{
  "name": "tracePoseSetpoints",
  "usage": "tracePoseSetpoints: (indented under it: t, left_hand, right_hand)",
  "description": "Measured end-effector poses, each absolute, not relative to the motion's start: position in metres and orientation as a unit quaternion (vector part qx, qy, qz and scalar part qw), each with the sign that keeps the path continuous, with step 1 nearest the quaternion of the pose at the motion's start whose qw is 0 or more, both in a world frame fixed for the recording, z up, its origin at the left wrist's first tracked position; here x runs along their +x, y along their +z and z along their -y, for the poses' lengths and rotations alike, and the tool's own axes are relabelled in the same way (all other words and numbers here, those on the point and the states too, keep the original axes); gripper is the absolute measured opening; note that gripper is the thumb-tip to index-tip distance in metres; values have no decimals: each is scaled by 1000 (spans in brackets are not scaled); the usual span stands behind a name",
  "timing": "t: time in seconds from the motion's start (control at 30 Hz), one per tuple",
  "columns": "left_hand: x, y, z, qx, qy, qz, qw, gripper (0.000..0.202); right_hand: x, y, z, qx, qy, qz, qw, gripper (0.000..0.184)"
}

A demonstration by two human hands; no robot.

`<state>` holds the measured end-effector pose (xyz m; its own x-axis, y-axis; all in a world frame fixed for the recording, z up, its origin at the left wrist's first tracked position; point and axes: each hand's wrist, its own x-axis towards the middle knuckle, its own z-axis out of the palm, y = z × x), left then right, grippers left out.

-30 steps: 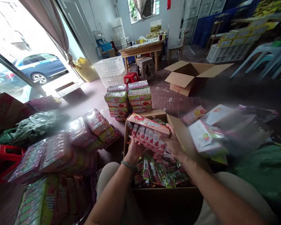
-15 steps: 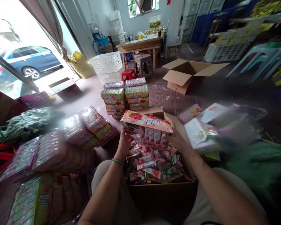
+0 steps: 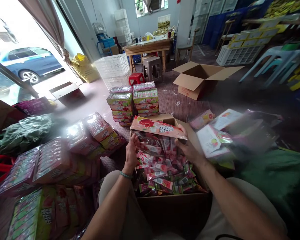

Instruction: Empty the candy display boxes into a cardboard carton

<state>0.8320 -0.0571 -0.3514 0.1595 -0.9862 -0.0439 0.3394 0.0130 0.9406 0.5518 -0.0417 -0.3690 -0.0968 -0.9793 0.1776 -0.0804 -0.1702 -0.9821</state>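
Observation:
A pink-orange display box with a grapefruit picture is tilted with its open side toward me, over a large brown carton. My right hand grips the box's right end, thumb in front and fingers over the edge. At the lower left end of the box, my left hand has its fingers loosely apart beside the sachets coming out of it; contact there is unclear. Pink sachets hang below the box's edge. Many loose pink and green sachets fill the carton between my knees.
Two stacks of wrapped boxes stand just beyond the carton. More wrapped boxes are piled at my left. Flattened printed boxes and a green cloth lie at right. An open carton stands farther off.
The sachets in the display box have shifted from an upright row to a loose tumble downward. My left hand has moved off the box's left end, lower down. The box has moved slightly right.

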Motion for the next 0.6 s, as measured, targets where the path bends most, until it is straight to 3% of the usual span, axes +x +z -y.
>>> tracePoseSetpoints:
  t: [0.13,0.27,0.4,0.6]
  left_hand:
    - [832,-348,56,442,-544,361,615,65]
    - [837,-341,60,422,-502,354,666,57]
    - [841,-340,65,417,-510,374,653,58]
    - [831,-350,66,436,-509,400,626,58]
  right_hand:
    - [556,-362,42,-499,-569,-503,418,113]
    - [564,-346,34,-544,-544,-521,371,109]
    - [574,-326,24,-552,-573,-514,321,106]
    - [567,-318,27,-528,-605,-492,335,111]
